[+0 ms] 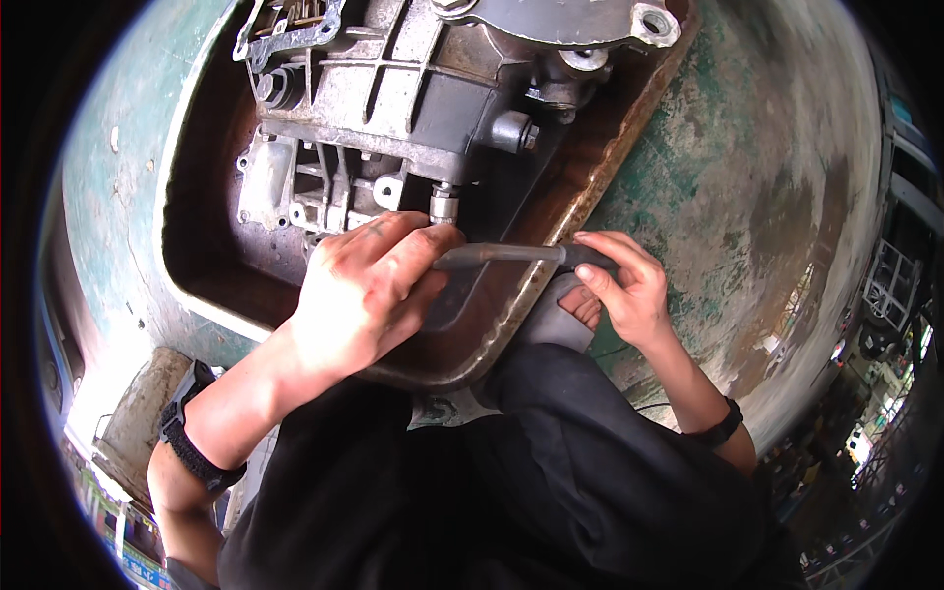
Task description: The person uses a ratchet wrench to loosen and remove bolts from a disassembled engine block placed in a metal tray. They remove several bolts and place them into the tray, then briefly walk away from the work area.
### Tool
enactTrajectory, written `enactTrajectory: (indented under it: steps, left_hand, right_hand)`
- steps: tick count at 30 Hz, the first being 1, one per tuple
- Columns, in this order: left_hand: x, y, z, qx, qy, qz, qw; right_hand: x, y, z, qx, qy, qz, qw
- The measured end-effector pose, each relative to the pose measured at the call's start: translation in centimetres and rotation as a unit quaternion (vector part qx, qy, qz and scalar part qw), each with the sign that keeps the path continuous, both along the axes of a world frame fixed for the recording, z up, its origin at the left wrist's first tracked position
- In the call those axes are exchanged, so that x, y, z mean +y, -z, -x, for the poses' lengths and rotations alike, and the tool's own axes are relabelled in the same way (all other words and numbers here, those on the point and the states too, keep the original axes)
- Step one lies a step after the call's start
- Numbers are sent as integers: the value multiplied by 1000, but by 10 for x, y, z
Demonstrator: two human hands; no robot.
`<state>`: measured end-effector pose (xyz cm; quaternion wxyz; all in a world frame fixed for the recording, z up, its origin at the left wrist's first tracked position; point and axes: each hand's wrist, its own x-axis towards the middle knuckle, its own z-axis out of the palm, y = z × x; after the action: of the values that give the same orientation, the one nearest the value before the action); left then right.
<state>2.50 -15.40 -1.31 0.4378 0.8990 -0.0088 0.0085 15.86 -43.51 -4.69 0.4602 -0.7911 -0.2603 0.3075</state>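
A greasy metal housing (442, 88) with flanges, ribs and bolts fills much of a rusty rimmed tray (167, 236). A steel socket (442, 205) points down from a fitting on its lower right. My left hand (374, 285) is closed round the head end of a socket wrench (501, 253) at that socket; its fingers hide the join. My right hand (621, 285) grips the wrench's dark handle, thumb and fingers on its end, beyond the tray's right rim.
Worn green floor (708, 167) surrounds the tray. My dark-trousered legs (551, 452) and sandalled foot (580, 307) are close below it. A dirty cylindrical container (138, 433) stands at lower left. A metal frame (890, 285) and clutter lie at the far right edge.
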Motion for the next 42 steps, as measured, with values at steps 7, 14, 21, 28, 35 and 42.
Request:
enactTrajectory:
  steps: [7,14,21,28,35,42]
  left_hand:
    - [1,2,-6,-43,-15,-31,998]
    - [3,3,-5,-6,-41,-48,998]
    - [2,12,-7,7,-73,65,995]
    - [4,16,-7,-10,-47,60,997]
    - [6,12,-7,6,-42,78,996]
    - [7,19,-1,-24,-42,83,995]
  right_hand:
    - [2,2,2,-17,30,-3,999]
    - [12,-47,16,-254,-44,-112,960]
    - [60,-107,14,-289,-195,-295,890]
    - [153,-111,53,-283,-190,-402,850]
    - [135,-106,31,-295,-158,-384,860]
    - [25,-61,-9,-213,-157,-260,929]
